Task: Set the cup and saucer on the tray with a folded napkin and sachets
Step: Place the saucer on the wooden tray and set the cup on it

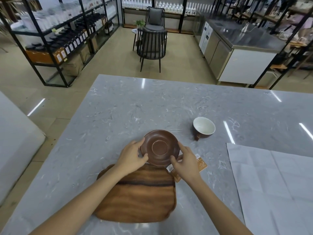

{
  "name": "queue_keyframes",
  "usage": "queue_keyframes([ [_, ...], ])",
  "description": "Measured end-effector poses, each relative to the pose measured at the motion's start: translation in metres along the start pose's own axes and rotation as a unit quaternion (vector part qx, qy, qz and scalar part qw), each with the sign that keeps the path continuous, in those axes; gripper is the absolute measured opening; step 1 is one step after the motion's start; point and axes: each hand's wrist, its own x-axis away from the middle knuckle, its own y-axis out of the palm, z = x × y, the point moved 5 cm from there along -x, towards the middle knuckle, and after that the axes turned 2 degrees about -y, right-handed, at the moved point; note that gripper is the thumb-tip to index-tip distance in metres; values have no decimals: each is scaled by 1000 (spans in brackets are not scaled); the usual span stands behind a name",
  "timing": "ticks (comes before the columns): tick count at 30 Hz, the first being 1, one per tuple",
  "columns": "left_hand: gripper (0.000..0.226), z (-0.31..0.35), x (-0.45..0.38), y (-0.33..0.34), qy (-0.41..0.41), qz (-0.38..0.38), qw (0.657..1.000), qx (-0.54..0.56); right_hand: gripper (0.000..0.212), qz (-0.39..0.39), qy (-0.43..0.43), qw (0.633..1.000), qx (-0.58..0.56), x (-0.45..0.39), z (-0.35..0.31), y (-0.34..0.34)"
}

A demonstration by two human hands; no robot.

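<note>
From the head view, both hands hold the round brown glazed saucer [160, 147] by its rim. The left hand [133, 156] curls round the saucer's left edge, thumb on the near rim and fingers at the far-left rim. The right hand [185, 162] pinches the right and near-right edge. The saucer is tilted a little toward the camera and sits just beyond the far edge of the dark-grained wooden tray [137, 195]; whether it is lifted or resting I cannot tell.

The relation that matters is this: the tray lies directly nearer the person than the saucer, under both forearms, so the coming move is, by my judgement, a short pull back and down onto the wood. The tray's long axis runs away from the person, which leaves room along that line.

The brown cup with a white inside [204, 127] stands apart on the grey marbled surface [118, 107], to the far right of the saucer and nearer the right hand. Orange and white paper sachets [201, 164] lie partly hidden under the right hand, just beside the tray's right corner. A pale unfolded napkin [274, 180] lies spread out well to the right.
</note>
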Motion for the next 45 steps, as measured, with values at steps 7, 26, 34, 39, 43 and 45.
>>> queue_keyframes([
  [7,77,2,56,-20,25,8,1000,-2,69,4,-30,1000,-2,49,-21,-5],
  [26,71,-29,147,-20,-6,17,999,42,59,27,-29,997,-59,147,-31,30],
  [34,69,-37,158,-11,-15,36,998,56,56,26,-9,998,-65,155,-31,36],
  [39,67,-36,158,-9,-8,42,997,61,56,24,-1,997,-74,158,-33,35],
  [43,66,-36,159,-9,-9,46,996,70,57,27,10,996,-81,161,-32,36],
  [45,66,-36,158,-9,-11,47,996,75,57,25,10,996,-80,160,-32,36],
])
